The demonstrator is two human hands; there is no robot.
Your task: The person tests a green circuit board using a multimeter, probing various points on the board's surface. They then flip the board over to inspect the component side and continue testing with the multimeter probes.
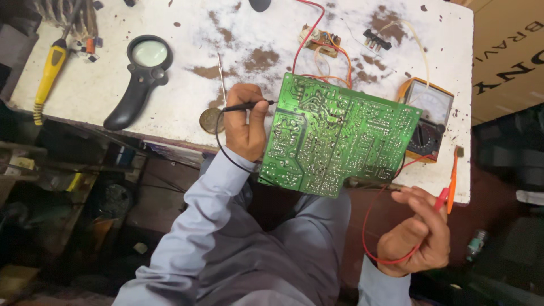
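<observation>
My left hand [245, 127] grips a thin black test probe [249, 105] and also steadies the left edge of a large green circuit board [334, 139], solder side up, which tilts over the table's near edge. The probe's tip points at the board's left side. My right hand [416, 232] is off the table, lower right, pinching a red probe [442, 199] whose red lead loops below the hand. An orange-cased analogue multimeter [430, 116] lies just right of the board, partly hidden by it.
The worn white table [170, 85] carries a black-handled magnifier [139, 79], a yellow-handled screwdriver [48, 71], a round metal tin [211, 120], a small wired circuit module [321, 39] and an orange tool [453, 178] at its right edge. Cluttered shelves sit below left.
</observation>
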